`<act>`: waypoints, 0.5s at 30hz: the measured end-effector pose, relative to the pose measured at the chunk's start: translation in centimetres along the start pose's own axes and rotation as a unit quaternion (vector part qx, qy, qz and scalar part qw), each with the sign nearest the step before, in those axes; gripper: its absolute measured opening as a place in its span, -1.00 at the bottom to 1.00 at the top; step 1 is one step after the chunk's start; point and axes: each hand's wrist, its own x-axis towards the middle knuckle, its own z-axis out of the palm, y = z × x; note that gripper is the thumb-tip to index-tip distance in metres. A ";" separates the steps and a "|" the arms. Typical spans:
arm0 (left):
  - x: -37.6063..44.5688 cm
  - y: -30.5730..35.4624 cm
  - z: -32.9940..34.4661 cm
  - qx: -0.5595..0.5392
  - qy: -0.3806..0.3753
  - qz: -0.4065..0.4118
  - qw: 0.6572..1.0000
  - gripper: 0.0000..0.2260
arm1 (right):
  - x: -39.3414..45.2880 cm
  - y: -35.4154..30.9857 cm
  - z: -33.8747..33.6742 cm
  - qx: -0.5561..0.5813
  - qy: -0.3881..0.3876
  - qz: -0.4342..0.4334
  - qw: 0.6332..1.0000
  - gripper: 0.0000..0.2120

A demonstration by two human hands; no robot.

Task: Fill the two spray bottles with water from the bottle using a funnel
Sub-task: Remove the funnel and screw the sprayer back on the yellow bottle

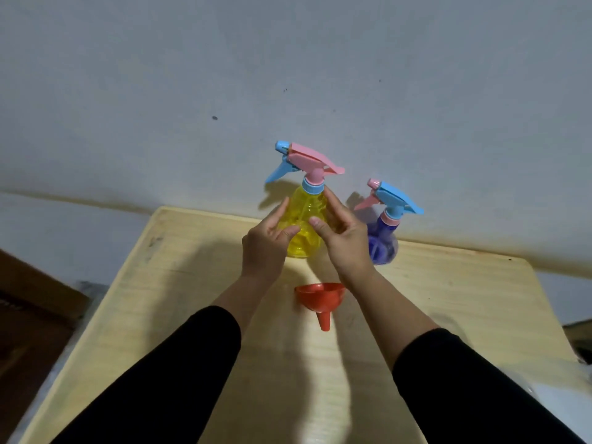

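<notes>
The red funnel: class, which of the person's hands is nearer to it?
Right. The right hand is just above and behind the funnel; the left hand is farther off, up to its left.

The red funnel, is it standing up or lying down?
Lying down. The red funnel rests on its side on the table, its spout pointing towards the person, near the yellow spray bottle.
</notes>
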 end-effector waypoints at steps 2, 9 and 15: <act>0.4 0.0 0.2 0.018 -0.007 0.002 1.000 -0.54 | 0.3 0.3 -0.1 0.007 0.004 0.006 1.000 -0.45; 0.9 -1.2 0.8 0.015 -0.028 0.004 0.999 -0.54 | 0.8 1.5 -0.5 -0.004 0.004 0.012 1.000 -0.48; 0.6 -2.0 1.0 -0.014 -0.019 0.003 1.000 -0.53 | 0.7 2.1 -0.9 -0.068 -0.017 -0.020 0.997 -0.52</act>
